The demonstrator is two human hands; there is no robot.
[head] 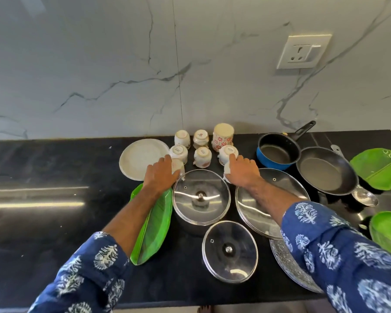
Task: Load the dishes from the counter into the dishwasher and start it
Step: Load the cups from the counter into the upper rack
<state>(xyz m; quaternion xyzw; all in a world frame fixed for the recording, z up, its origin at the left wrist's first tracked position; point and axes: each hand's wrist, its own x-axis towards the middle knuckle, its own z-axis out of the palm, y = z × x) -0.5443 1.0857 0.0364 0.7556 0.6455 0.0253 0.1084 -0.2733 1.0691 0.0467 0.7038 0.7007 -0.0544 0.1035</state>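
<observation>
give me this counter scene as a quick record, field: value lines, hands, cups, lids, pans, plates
left hand: grips a white cup
right hand: grips another white cup
other cups: five small upside-down ones and a taller floral mug near the wall
glass lids: three, smallest lid nearest the person
pans: blue saucepan, black frying pan
plates: white plate, green leaf-shaped plate under the left forearm
dishwasher: not in view

Single head-worn wide-angle view, looking forward and down, close over a dark counter (54,222), facing a marble wall (99,64)
</observation>
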